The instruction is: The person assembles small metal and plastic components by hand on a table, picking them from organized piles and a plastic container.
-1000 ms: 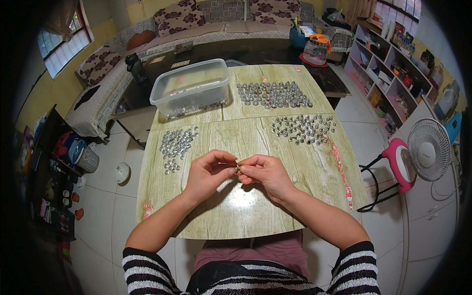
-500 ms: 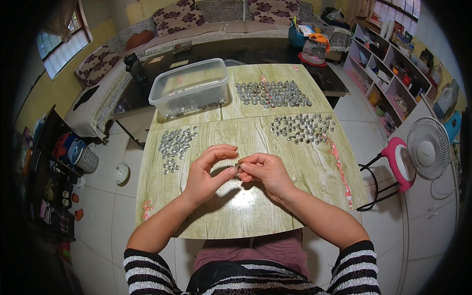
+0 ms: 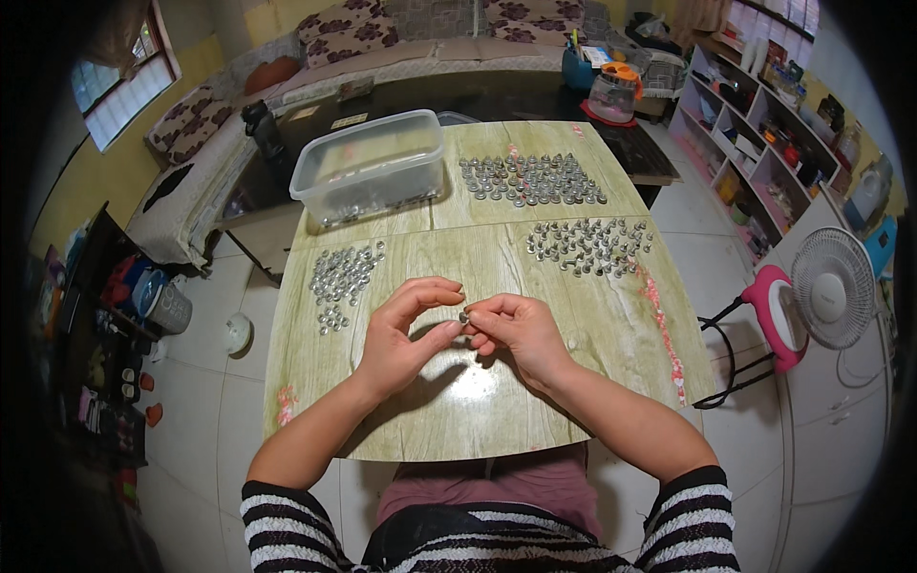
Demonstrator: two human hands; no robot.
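Over the middle of the table, my right hand [image 3: 525, 336] pinches a small round metal stud [image 3: 464, 316] between thumb and fingertips. My left hand [image 3: 401, 334] is curved beside it, fingers raised and apart from the thumb. The left thumb tip sits close to the stud; whether it touches cannot be made out. Left of my hands lies a cluster of small shiny round caps [image 3: 342, 277]. Studs with pointed tops [image 3: 587, 246] stand loosely grouped to the right, and a denser group of round-based metal pieces [image 3: 530, 180] stands behind them.
A clear plastic tub [image 3: 368, 172] with small pieces in its bottom stands at the table's back left. The wood-patterned table [image 3: 430, 420] has a worn red-white strip on its right. Beyond are a pink chair [image 3: 774, 320], a white fan [image 3: 831, 286] and a dark low table [image 3: 506, 91].
The stud has turned slightly in my right fingertips, and its round face shows more. My left fingers have shifted a little. The groups on the table look the same.
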